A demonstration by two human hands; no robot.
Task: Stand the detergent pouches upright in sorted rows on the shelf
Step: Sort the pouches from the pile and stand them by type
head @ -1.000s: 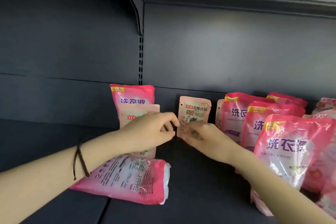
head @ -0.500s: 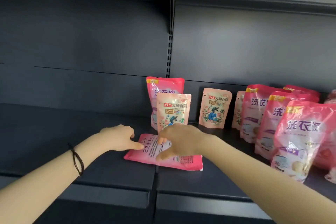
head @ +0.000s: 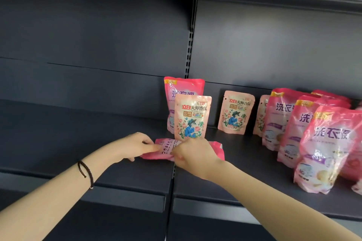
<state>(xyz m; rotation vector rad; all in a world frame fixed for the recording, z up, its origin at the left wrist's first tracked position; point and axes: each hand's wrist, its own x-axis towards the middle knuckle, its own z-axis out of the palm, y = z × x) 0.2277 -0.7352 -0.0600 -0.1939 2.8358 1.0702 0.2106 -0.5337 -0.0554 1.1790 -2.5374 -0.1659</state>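
On the left stretch of the dark shelf [head: 78,143] nothing but bare metal is seen, and over its front edge the left forearm is reached in, a dark cord bracelet [head: 87,172] being worn at the wrist. The left hand [head: 137,146] is set at the left end of a flat pouch [head: 216,149], a pink one laid on its side with its printed back turned up. The fingers are bent and closed with the thumb on that end.

The middle of the same pouch is covered by the right hand [head: 194,155]. Its fingers are curled down onto the foil, which is bunched beneath them, so the pouch is gripped by both hands, set close together.

Just behind the right hand a small pouch [head: 193,117] with a flower print is stood upright. A tall pink pouch [head: 183,89] is stood directly behind it against the back panel, below the slotted upright [head: 189,55].

Further right, with a gap between, a second small pouch [head: 236,112] is leaned at the back. A third small pouch [head: 259,117] is half hidden beside it by the large pink pouches [head: 327,148], which are stood upright in rows running from the back panel toward the shelf's front edge.
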